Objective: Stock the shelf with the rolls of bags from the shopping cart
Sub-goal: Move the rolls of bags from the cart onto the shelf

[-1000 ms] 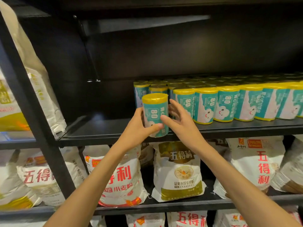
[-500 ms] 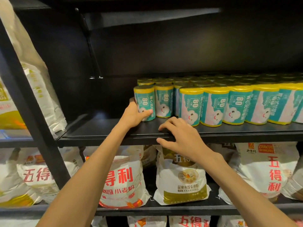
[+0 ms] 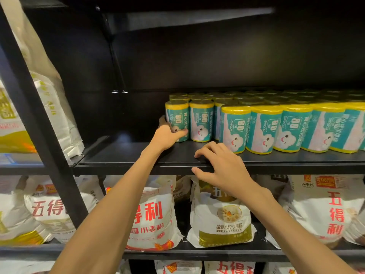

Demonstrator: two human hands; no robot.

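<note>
Several teal rolls of bags with yellow ends stand upright in rows on the black shelf (image 3: 126, 157). The leftmost roll (image 3: 177, 115) stands at the left end of the second row, beside another roll (image 3: 201, 121). My left hand (image 3: 167, 135) grips the leftmost roll low down, thumb across its front and fingers behind it. My right hand (image 3: 223, 167) rests on the shelf's front edge, fingers curved over the lip, holding nothing. A front row of rolls (image 3: 276, 127) runs off to the right.
The shelf's left part is bare dark metal, bounded by a slanted black upright (image 3: 39, 123). White flour sacks (image 3: 154, 214) fill the shelf below, and a tall sack (image 3: 53, 107) leans in the bay on the left. Another shelf board (image 3: 187, 16) hangs overhead.
My left hand carried the roll from in front of the shelf back to the left end of the second row. My right hand let go of it and dropped to the shelf edge.
</note>
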